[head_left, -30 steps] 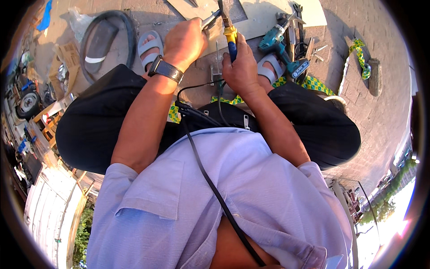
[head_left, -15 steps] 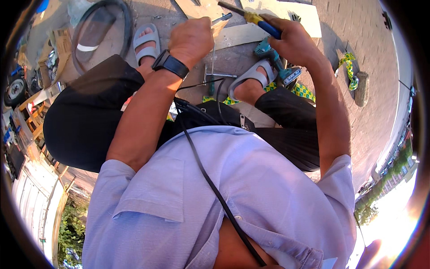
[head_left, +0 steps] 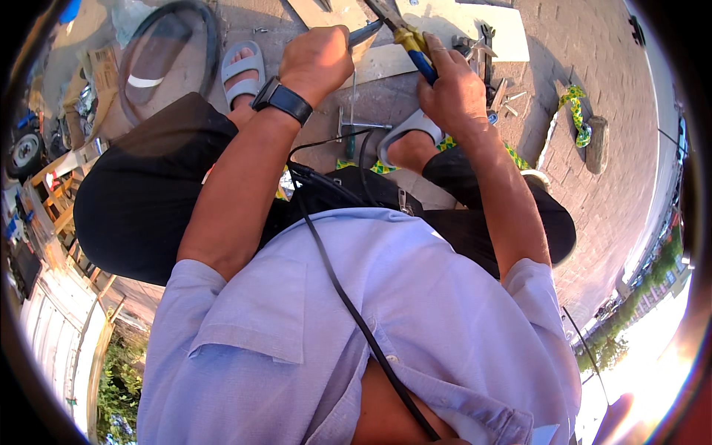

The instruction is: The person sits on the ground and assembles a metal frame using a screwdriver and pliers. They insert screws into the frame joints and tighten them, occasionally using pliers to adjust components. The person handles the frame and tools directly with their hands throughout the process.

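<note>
My left hand (head_left: 317, 65), with a black watch on its wrist, is closed in a fist around a dark grey metal bar (head_left: 365, 33). Its free end sticks out to the right; the rest is hidden by the fingers. My right hand (head_left: 454, 87) grips the yellow-and-blue handle of a file (head_left: 404, 35), its index finger stretched along the handle. The file's long dark blade slants up and left past the picture's top edge. It appears to meet or cross the bar's end; contact is hard to make out. Boards (head_left: 382, 65) lie beneath both tools.
A T-handled tool (head_left: 365, 124) lies between my sandalled feet. Pliers (head_left: 486, 53) and small metal pieces (head_left: 512, 100) lie right of my right hand. Further right are a patterned yellow-green strap (head_left: 575, 111) and a wood block (head_left: 597, 144). A black hoop (head_left: 210, 52) lies left.
My right hand has moved left and slightly down, bringing the file closer to the bar. My right forearm swung inward, covering the cordless drill and uncovering the pliers. My left hand stays nearly still.
</note>
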`<action>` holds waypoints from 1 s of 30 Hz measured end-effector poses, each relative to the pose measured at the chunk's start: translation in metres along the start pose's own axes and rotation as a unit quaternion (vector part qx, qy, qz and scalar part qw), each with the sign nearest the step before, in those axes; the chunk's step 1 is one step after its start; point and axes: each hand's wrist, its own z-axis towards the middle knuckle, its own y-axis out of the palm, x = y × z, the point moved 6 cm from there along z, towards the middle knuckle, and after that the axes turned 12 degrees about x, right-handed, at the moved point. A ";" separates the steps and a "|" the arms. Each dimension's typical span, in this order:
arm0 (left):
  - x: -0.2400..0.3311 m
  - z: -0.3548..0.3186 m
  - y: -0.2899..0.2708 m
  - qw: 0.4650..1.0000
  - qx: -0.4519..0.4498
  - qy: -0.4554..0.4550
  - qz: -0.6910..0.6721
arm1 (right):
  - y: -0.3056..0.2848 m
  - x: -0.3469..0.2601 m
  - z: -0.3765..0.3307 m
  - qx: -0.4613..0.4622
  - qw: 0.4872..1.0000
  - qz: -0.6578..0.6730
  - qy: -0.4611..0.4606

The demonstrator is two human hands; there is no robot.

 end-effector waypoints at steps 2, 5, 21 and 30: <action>-0.001 0.001 0.000 1.000 -0.006 0.006 0.000 | 0.009 0.002 -0.008 -0.005 0.999 0.008 0.032; -0.002 0.000 0.003 1.000 -0.003 0.007 0.003 | 0.006 -0.006 -0.011 0.050 0.997 -0.013 0.052; -0.003 0.002 0.004 1.000 -0.008 0.012 0.018 | 0.020 -0.006 -0.023 0.047 0.996 0.009 0.070; -0.006 0.004 0.004 1.000 -0.011 0.004 0.024 | 0.027 0.001 -0.018 -0.028 0.994 0.054 0.093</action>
